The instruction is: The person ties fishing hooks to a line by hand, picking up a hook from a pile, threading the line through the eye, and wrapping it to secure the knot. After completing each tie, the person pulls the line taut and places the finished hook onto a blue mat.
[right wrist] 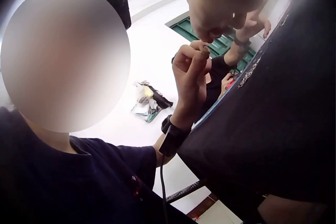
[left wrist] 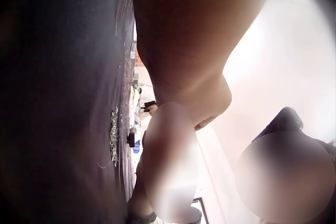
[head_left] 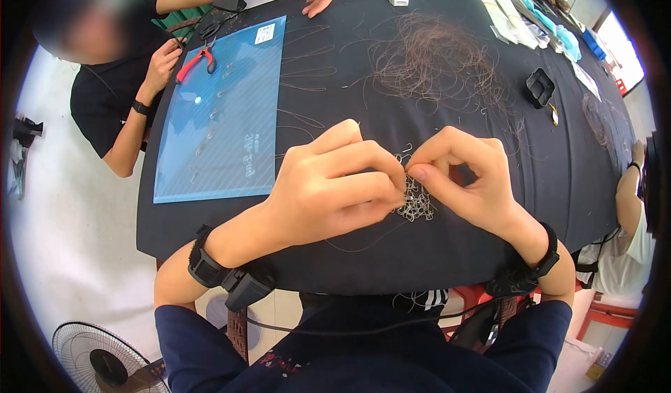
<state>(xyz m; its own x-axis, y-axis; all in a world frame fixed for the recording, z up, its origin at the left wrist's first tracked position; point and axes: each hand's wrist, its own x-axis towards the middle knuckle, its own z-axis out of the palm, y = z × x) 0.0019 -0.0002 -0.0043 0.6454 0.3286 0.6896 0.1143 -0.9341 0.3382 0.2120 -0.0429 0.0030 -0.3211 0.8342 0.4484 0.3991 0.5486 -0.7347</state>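
Observation:
In the head view my left hand [head_left: 335, 183] and right hand [head_left: 468, 180] meet fingertip to fingertip over a small pile of metal hooks [head_left: 419, 208]. Each hand pinches between thumb and fingers. A thin brown line [head_left: 363, 248] trails in a curve below my left hand; the piece between the fingertips is tiny and mostly hidden. The right wrist view shows the left hand [right wrist: 191, 69] raised above the table, fingers bent in, facing the right hand [right wrist: 226, 8]. In the left wrist view the hook pile [left wrist: 114, 137] lies on the dark cloth, below the hands.
Left of my hands lies a blue file bag [head_left: 231, 113] with hooked lines and red-handled pliers [head_left: 197, 64]. A loose tangle of brown line [head_left: 437, 57] spreads farther back. At right sits a small black box [head_left: 539, 88]. Another person's arms [head_left: 143, 106] reach over the left side.

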